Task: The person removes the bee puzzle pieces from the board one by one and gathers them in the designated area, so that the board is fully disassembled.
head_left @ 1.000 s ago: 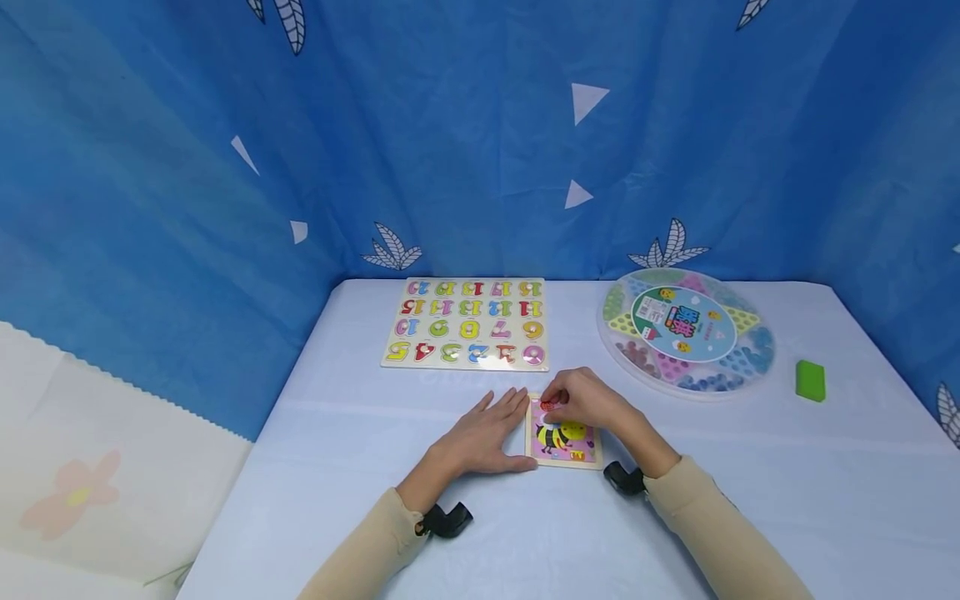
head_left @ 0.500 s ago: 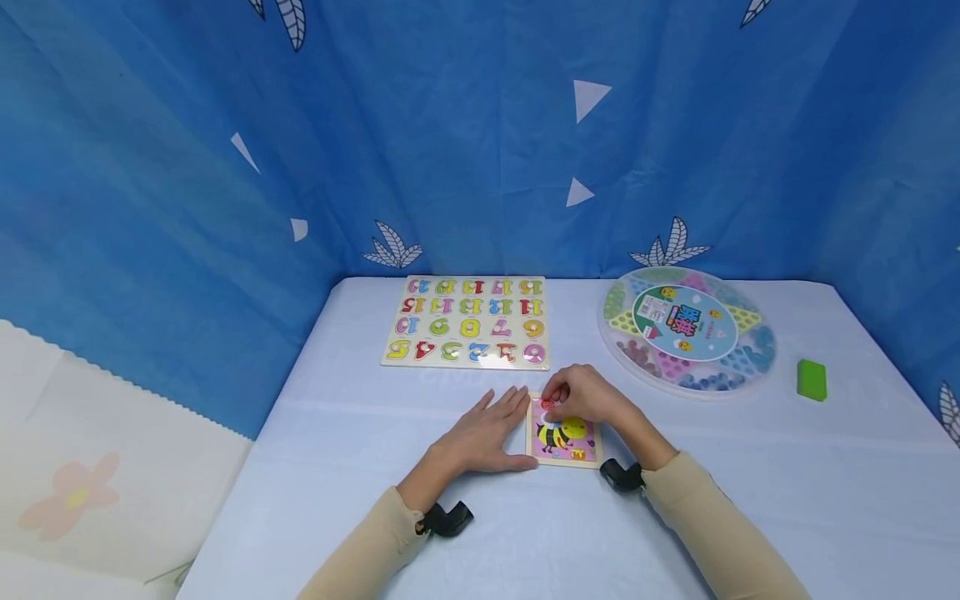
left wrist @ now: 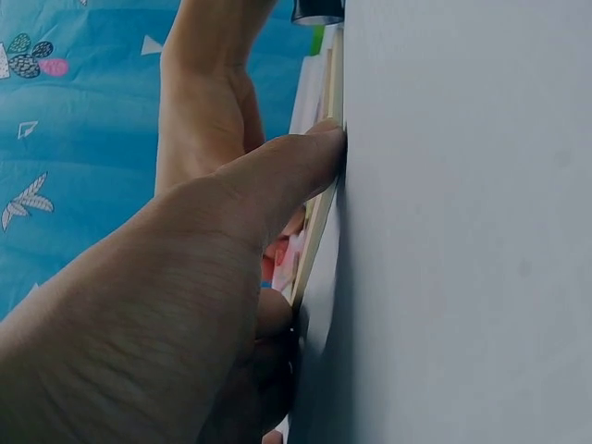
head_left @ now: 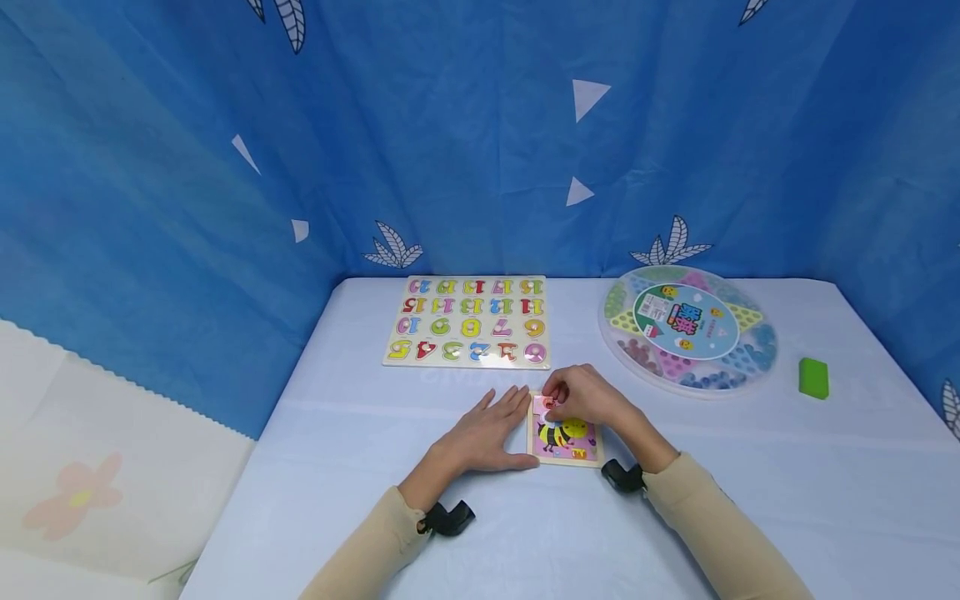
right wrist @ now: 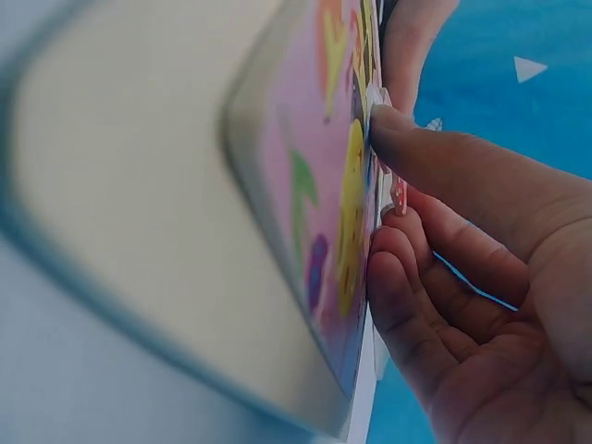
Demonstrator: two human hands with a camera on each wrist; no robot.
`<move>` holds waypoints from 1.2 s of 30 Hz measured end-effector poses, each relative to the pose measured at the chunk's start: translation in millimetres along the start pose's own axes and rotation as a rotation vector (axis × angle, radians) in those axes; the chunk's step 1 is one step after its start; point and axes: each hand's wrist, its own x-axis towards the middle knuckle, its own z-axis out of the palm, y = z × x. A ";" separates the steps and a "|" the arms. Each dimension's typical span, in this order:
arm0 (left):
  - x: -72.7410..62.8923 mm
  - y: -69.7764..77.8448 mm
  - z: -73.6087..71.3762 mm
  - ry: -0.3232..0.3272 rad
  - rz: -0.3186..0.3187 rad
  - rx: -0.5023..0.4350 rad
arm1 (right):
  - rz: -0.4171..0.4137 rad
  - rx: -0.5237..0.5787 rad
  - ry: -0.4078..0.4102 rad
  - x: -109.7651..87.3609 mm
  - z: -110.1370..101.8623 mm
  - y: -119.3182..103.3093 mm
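Note:
A small square bee jigsaw puzzle (head_left: 566,451) in a pale wooden frame lies near the middle of the table. My left hand (head_left: 480,435) rests flat beside it, fingers spread, with fingertips and thumb at the frame's left edge. In the left wrist view, the thumb touches the side of the wooden frame (left wrist: 319,217). Over the puzzle's upper left part, my right hand (head_left: 588,397) pinches a pink-and-red puzzle piece (head_left: 547,403). The right wrist view shows this piece (right wrist: 399,191) between thumb and fingers, close to the picture surface. Fingers partly hide the spot underneath.
Behind the puzzle lies a wooden number board (head_left: 467,322) with colourful numerals. A round clear-lidded game box (head_left: 687,332) with coloured beads stands at the back right, and a green block (head_left: 813,378) lies right of it. A blue curtain (head_left: 480,150) hangs behind the table.
The piece in my right fingers has turned slightly, and more of its pink face shows at the upper left corner of the puzzle. My left hand stays in place.

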 end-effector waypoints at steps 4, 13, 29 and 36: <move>0.4 -0.8 0.7 0.001 0.000 0.003 | -0.036 -0.030 0.008 -1.7 -1.4 -1.4; -1.5 0.4 -0.5 -0.008 -0.002 -0.009 | -0.072 -0.027 0.003 -2.9 -2.5 -0.2; -0.3 0.3 -1.0 -0.012 -0.004 -0.010 | -0.071 -0.042 -0.024 -1.4 -6.1 -0.7; -0.2 0.3 -0.5 -0.018 -0.009 -0.008 | -0.095 0.014 -0.030 -2.3 -7.1 2.1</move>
